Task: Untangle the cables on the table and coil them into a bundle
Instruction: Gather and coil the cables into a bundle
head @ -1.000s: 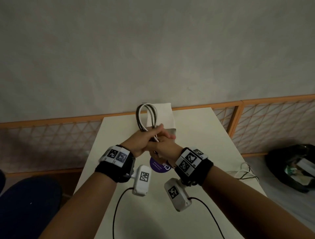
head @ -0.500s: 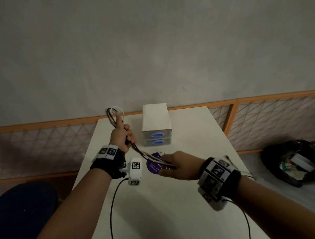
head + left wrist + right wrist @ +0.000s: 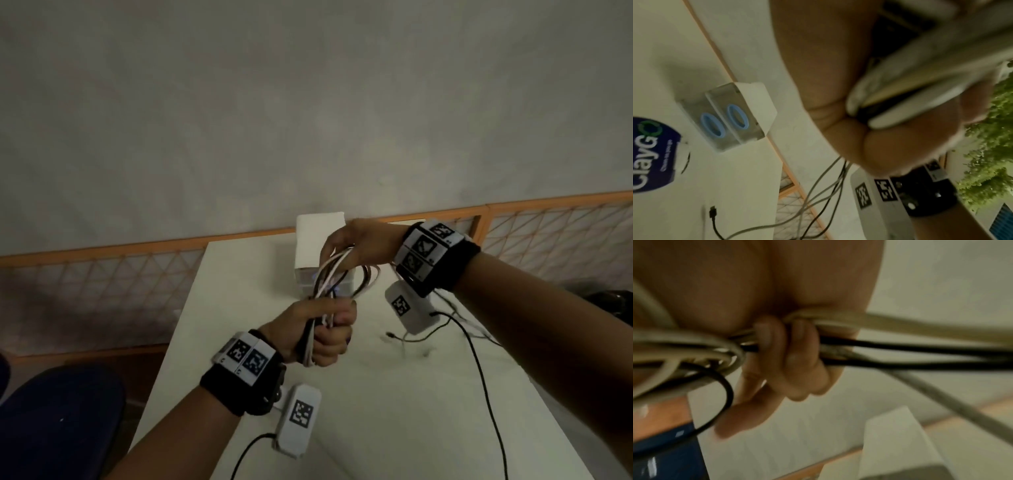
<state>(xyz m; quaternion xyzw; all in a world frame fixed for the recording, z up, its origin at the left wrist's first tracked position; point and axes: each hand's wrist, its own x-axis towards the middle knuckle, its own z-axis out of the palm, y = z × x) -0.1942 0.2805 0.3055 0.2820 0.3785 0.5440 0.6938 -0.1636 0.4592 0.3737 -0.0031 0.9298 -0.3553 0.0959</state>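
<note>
Left hand [image 3: 320,330] is clenched in a fist around the lower end of the cables [image 3: 337,274], a bunch of white and black strands gathered into loops that rise out of the fist above the white table [image 3: 394,394]. From there the loops arc up and to the right into the right hand [image 3: 359,243], whose curled fingers [image 3: 795,353] hook over the top of the coil, held higher and farther back, in front of the white box [image 3: 317,233]. Loose strands trail from the bundle down onto the table, where a black plug [image 3: 712,211] lies near a purple round label [image 3: 651,154].
</note>
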